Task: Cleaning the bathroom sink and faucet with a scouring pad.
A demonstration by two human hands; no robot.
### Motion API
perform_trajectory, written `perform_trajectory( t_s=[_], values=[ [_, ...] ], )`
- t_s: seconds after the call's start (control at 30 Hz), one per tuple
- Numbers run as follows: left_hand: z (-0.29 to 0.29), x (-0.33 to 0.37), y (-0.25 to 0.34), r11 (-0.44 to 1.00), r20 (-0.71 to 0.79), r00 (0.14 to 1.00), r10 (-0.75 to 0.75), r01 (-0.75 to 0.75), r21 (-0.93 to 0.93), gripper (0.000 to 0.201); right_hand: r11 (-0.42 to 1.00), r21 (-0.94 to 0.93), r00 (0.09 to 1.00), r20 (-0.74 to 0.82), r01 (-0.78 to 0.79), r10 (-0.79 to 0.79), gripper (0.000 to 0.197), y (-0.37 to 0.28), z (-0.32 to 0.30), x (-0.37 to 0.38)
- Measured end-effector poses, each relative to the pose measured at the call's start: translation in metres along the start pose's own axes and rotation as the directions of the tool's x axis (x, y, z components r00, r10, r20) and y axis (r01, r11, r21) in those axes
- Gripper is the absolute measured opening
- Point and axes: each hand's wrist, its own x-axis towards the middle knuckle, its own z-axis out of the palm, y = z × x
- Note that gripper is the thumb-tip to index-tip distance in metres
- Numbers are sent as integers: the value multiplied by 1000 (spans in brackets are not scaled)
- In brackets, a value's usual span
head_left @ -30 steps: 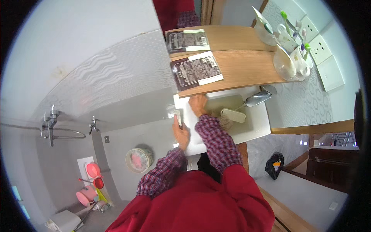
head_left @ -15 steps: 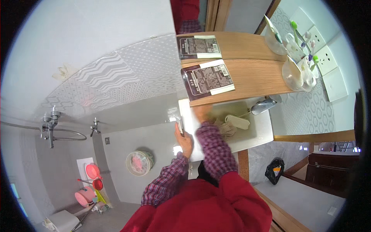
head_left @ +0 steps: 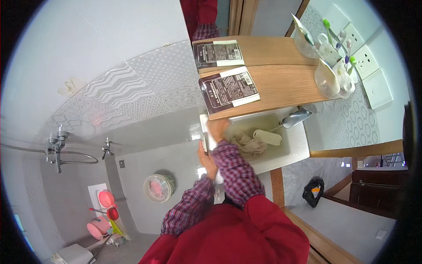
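My left hand (head_left: 208, 162) is at the outer left side of the white sink (head_left: 286, 165). Its fingers are closed round a narrow pale thing that I cannot make out. My right hand (head_left: 218, 129) reaches over the sink's left rim, under the front edge of the wooden shelf, and its fingertips are blurred and partly hidden. In the sink lies a crumpled beige cloth (head_left: 250, 147) in shallow water. Against the cloth rests a pale oblong object (head_left: 267, 137), below the chrome faucet (head_left: 297, 118).
A dark and white packet (head_left: 229, 90) lies on the wooden shelf (head_left: 281, 83) in front of a mirror. White cups (head_left: 343, 83) with toothbrushes stand at its right end. A bucket (head_left: 158, 188) stands on the floor at left, and a black bag-lined bin (head_left: 313, 192) at right.
My right hand has moved left from over the basin to the sink's left rim, nearer my left hand. The view has shifted slightly.
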Motion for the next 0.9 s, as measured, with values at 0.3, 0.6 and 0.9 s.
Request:
perform_trajectory(
  t_s=[0.3, 0.6, 0.9],
  values=[
    [18, 4, -14, 913, -49, 999, 8, -27, -407, 46, 996, -62, 995, -77, 63, -68, 22, -11, -15, 12],
    [6, 13, -46, 973, -9, 1000, 14, -15, -231, 48, 968, -247, 995, 101, 45, -21, 23, 9, -67, 38],
    [24, 9, -25, 980, 110, 994, -18, 39, -197, 48, 936, 195, 758, -550, -293, 352, 42, 133, -97, 94]
  ],
)
